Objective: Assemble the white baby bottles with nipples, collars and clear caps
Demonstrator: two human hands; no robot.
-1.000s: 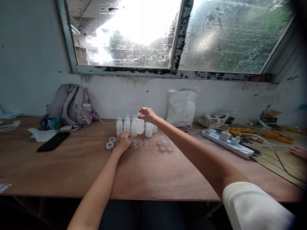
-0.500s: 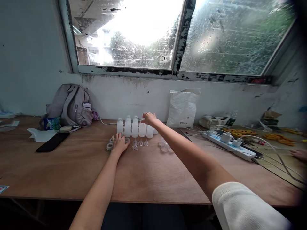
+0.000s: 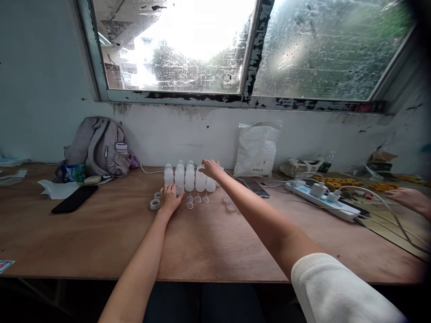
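A row of frosted white baby bottles [image 3: 179, 176] stands upright near the wall. My right hand [image 3: 211, 168] reaches to the row, its fingers closed at the top of one bottle [image 3: 200, 181] and hiding its upper end. Low on the table in front of the left bottles is my left hand [image 3: 170, 198], its thumb and fingers curled about a pale ring [image 3: 180, 190]. White screw rings [image 3: 155, 204] lie just left of that hand. Several clear nipples [image 3: 190, 202] stand before the bottles. Clear round caps [image 3: 231, 206] lie under my right forearm, partly covered.
A black phone [image 3: 74, 199], tissue and a grey backpack [image 3: 96, 148] are at left. Behind my right arm are another phone [image 3: 256, 187] and a white padded bag [image 3: 257, 150]. A power strip [image 3: 323, 202] with cables lies right. Another person's hand [image 3: 409, 199] is at far right.
My left hand has shifted slightly right, its fingers curling in around a ring. My right hand stays at the bottle's top. The other person's hand has come further into view.
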